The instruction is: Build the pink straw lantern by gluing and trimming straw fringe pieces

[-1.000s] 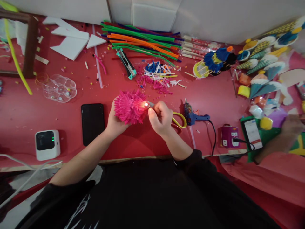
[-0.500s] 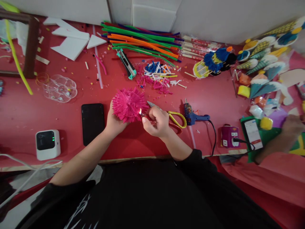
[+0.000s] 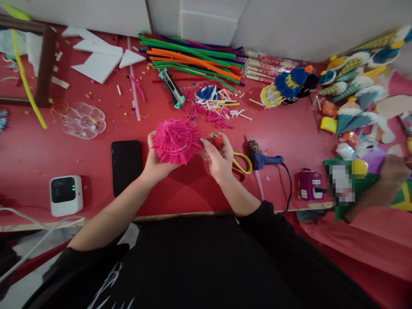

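A fluffy pink ball of cut strips (image 3: pixel 176 141) is held above the red table by my left hand (image 3: pixel 156 165), whose fingers wrap its left side and underside. Just right of the ball, my right hand (image 3: pixel 219 156) is closed around a red lighter (image 3: pixel 216 140); no flame shows. Scissors with yellow and red handles (image 3: pixel 243 163) lie beneath and beside my right hand, which covers part of them. Pink, white and blue clippings (image 3: pixel 214 105) are scattered behind the ball.
A blue glue gun (image 3: pixel 265 159) and purple power socket (image 3: pixel 310 184) are at right, a black phone (image 3: pixel 126 168) and white device (image 3: pixel 66 195) at left. Behind are a cutter (image 3: pixel 173 88) and pipe cleaners (image 3: pixel 193 56). Another person's hand (image 3: pixel 394 171) is far right.
The lighter's flame is gone, and my right hand has moved slightly right, away from the ball, with the lighter turned upward. The pink ball has been tilted in my left hand.
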`<state>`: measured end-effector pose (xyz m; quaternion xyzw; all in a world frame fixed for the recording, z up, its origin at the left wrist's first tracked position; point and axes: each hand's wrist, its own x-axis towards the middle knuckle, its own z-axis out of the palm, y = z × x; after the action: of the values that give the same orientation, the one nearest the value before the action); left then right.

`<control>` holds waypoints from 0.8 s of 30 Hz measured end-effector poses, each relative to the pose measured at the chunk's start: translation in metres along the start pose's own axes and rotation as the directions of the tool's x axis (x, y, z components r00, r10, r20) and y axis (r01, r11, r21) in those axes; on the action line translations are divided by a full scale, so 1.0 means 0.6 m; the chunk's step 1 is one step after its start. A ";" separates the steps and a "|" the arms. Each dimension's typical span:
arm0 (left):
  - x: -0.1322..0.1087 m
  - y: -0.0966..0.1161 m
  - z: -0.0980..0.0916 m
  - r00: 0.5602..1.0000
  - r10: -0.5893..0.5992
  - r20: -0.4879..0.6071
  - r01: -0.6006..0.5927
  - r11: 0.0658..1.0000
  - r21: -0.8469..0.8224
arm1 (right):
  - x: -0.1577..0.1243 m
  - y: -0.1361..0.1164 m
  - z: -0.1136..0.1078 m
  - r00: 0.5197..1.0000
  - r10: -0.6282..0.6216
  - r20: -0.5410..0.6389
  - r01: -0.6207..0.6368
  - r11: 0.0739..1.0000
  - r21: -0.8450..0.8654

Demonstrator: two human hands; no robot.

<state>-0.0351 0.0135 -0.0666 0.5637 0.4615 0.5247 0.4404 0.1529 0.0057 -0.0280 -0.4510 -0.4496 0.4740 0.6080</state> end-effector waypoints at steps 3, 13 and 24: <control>-0.001 0.012 0.001 0.997 -0.037 0.067 0.041 0.997 -0.058 | -0.003 0.007 0.004 0.999 0.001 0.047 -0.001 1.000 -0.001; 0.005 0.059 0.012 0.982 -0.016 0.190 0.024 0.999 -0.039 | -0.023 -0.025 0.010 0.980 -0.050 0.193 0.063 0.996 -0.063; -0.008 0.005 -0.008 0.999 0.033 0.005 -0.034 0.999 0.025 | -0.025 -0.021 -0.019 0.936 -0.220 0.273 0.246 0.967 -0.063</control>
<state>-0.0398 0.0083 -0.0644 0.5781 0.4575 0.5248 0.4255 0.1639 -0.0121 -0.0195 -0.3561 -0.5991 0.4321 0.5723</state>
